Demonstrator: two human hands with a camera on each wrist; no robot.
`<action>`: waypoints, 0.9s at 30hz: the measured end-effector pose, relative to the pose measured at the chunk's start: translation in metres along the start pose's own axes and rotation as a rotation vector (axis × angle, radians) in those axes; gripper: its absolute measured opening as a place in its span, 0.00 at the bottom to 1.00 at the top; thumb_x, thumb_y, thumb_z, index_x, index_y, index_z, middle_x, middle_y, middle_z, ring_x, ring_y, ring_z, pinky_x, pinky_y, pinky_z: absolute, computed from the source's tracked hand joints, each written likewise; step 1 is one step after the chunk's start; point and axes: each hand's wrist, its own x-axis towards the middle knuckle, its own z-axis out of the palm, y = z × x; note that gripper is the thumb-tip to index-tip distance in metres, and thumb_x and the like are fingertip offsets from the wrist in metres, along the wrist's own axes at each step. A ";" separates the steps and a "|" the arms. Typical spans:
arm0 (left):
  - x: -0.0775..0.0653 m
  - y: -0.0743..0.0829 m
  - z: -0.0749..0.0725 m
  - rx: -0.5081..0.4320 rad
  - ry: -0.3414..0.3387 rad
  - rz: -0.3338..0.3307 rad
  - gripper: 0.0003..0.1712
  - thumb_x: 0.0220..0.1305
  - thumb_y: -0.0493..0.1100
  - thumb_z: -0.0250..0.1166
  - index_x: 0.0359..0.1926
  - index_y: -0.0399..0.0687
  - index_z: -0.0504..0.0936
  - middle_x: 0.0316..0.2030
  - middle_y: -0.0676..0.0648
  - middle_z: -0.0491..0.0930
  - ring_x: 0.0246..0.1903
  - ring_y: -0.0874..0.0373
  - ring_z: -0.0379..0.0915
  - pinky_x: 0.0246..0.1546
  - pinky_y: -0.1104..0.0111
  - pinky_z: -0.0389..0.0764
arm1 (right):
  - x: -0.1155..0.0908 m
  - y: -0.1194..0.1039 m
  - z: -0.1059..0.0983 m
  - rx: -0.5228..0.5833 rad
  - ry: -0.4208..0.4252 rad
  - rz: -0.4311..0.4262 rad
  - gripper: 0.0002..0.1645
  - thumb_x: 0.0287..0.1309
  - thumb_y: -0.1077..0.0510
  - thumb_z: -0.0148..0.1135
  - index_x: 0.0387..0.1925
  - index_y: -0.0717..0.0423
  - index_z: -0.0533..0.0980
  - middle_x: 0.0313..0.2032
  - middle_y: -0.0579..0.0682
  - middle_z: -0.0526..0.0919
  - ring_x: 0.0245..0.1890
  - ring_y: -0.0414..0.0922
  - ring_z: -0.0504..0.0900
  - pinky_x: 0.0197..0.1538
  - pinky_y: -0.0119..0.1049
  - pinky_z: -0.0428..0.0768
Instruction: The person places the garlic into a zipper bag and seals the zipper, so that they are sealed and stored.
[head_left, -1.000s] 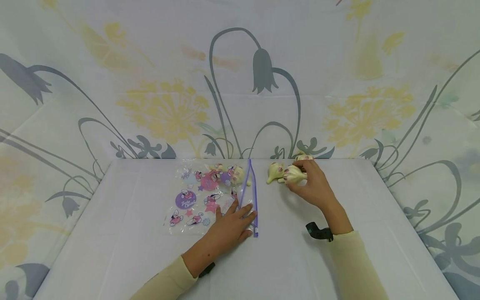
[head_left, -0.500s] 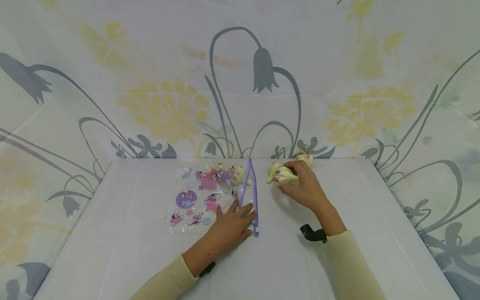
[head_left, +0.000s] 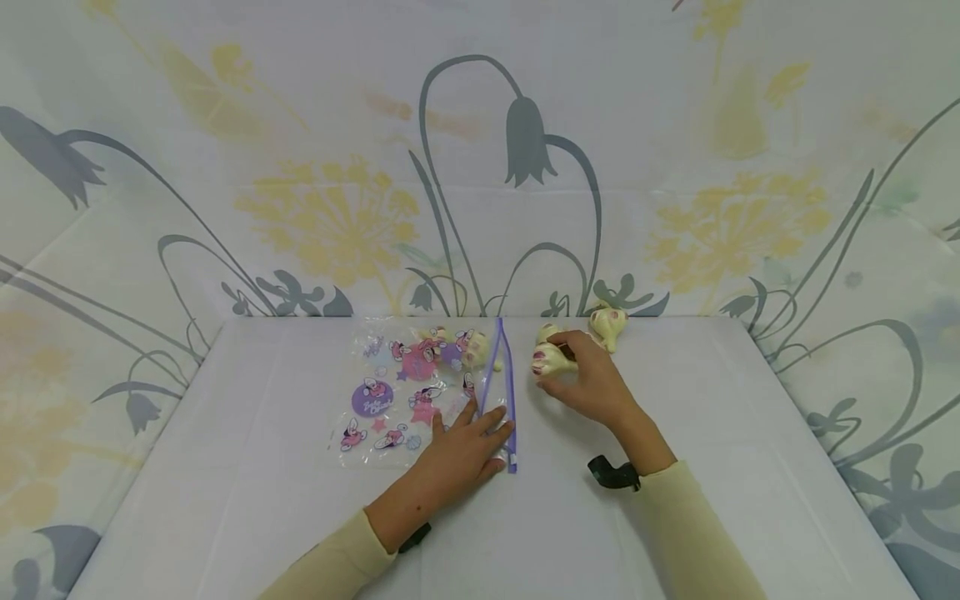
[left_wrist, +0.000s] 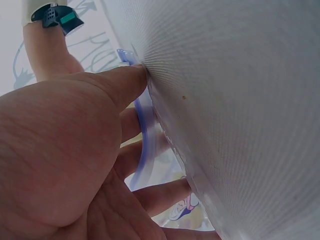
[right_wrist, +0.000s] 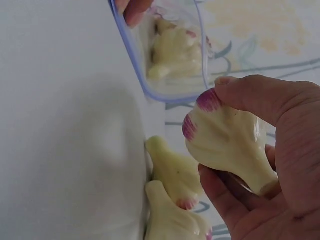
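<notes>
In the head view my right hand [head_left: 596, 385] pinches a cream garlic bulb [head_left: 551, 361] with purple patches, near the mouth of a clear printed zip bag [head_left: 372, 400]. The right wrist view shows thumb and fingers around this bulb [right_wrist: 227, 137], its neck toward the palm. My left hand [head_left: 463, 450] rests on the bag with fingers spread, beside its purple zip strip [head_left: 512, 433]. The bag's mouth gapes at the far side. More garlic [right_wrist: 177, 50] lies inside the bag, partly hidden by the print in the head view.
Two more garlic bulbs lie at the table's back: one bulb [head_left: 609, 325] on the right and another bulb [head_left: 548, 333] partly hidden behind the held one. A flowered cloth [head_left: 480, 233] rises behind the white table [head_left: 270, 500].
My right hand has carried the garlic bulb left toward the bag's mouth, uncovering the bulb at the back right. My left hand and the bag have stayed put.
</notes>
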 end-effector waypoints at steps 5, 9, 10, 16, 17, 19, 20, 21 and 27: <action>0.000 0.001 -0.001 -0.008 -0.004 -0.003 0.32 0.78 0.56 0.62 0.77 0.55 0.73 0.79 0.48 0.66 0.79 0.33 0.56 0.63 0.23 0.65 | 0.001 -0.002 0.007 -0.017 -0.018 -0.018 0.38 0.54 0.59 0.83 0.64 0.63 0.75 0.58 0.57 0.82 0.58 0.54 0.81 0.61 0.54 0.81; 0.001 0.001 -0.002 0.001 -0.002 -0.006 0.32 0.78 0.56 0.63 0.77 0.55 0.73 0.79 0.49 0.66 0.78 0.33 0.56 0.62 0.23 0.66 | 0.001 -0.004 0.012 -0.006 -0.032 -0.016 0.38 0.54 0.58 0.83 0.63 0.61 0.75 0.59 0.56 0.82 0.59 0.53 0.81 0.61 0.53 0.82; 0.001 0.001 -0.002 0.002 -0.005 -0.007 0.32 0.78 0.57 0.63 0.77 0.56 0.73 0.79 0.49 0.66 0.78 0.33 0.56 0.62 0.23 0.66 | 0.001 -0.005 0.014 -0.003 -0.037 -0.013 0.38 0.54 0.58 0.83 0.63 0.61 0.75 0.59 0.56 0.82 0.59 0.53 0.81 0.61 0.52 0.82; 0.001 0.000 0.000 0.006 -0.015 -0.007 0.33 0.78 0.58 0.62 0.78 0.57 0.72 0.79 0.49 0.65 0.79 0.33 0.56 0.62 0.23 0.66 | 0.001 -0.011 0.022 0.019 -0.058 0.018 0.38 0.55 0.57 0.83 0.64 0.59 0.75 0.60 0.55 0.82 0.59 0.53 0.81 0.62 0.52 0.82; 0.001 -0.001 0.000 0.010 -0.015 -0.007 0.33 0.78 0.59 0.62 0.78 0.57 0.72 0.79 0.49 0.65 0.79 0.33 0.56 0.62 0.23 0.66 | 0.001 -0.011 0.023 0.024 -0.060 0.025 0.38 0.56 0.57 0.82 0.64 0.59 0.75 0.60 0.54 0.82 0.59 0.53 0.81 0.62 0.52 0.82; 0.001 -0.001 0.000 0.020 -0.014 -0.006 0.33 0.78 0.59 0.62 0.78 0.57 0.72 0.79 0.49 0.66 0.78 0.33 0.57 0.62 0.23 0.67 | 0.000 -0.012 0.026 0.042 -0.061 0.034 0.38 0.56 0.57 0.82 0.65 0.59 0.74 0.60 0.54 0.82 0.60 0.53 0.81 0.62 0.51 0.82; 0.001 -0.001 0.000 0.025 -0.013 -0.005 0.33 0.78 0.59 0.62 0.78 0.57 0.72 0.79 0.49 0.66 0.78 0.33 0.57 0.61 0.23 0.67 | 0.000 -0.013 0.028 0.051 -0.060 0.036 0.38 0.56 0.57 0.82 0.65 0.59 0.74 0.60 0.54 0.82 0.59 0.53 0.81 0.62 0.51 0.82; 0.001 -0.001 0.000 0.030 -0.012 -0.005 0.33 0.78 0.59 0.62 0.78 0.57 0.72 0.79 0.49 0.66 0.78 0.33 0.57 0.61 0.23 0.67 | 0.000 -0.013 0.030 0.060 -0.060 0.041 0.38 0.56 0.57 0.82 0.65 0.59 0.74 0.60 0.54 0.82 0.59 0.52 0.81 0.62 0.51 0.82; 0.001 -0.001 0.000 0.045 -0.007 -0.002 0.33 0.78 0.59 0.62 0.78 0.58 0.72 0.79 0.49 0.66 0.78 0.33 0.57 0.61 0.23 0.68 | 0.000 -0.010 0.040 0.097 -0.056 0.061 0.37 0.57 0.57 0.82 0.64 0.59 0.75 0.59 0.53 0.82 0.59 0.52 0.82 0.62 0.51 0.82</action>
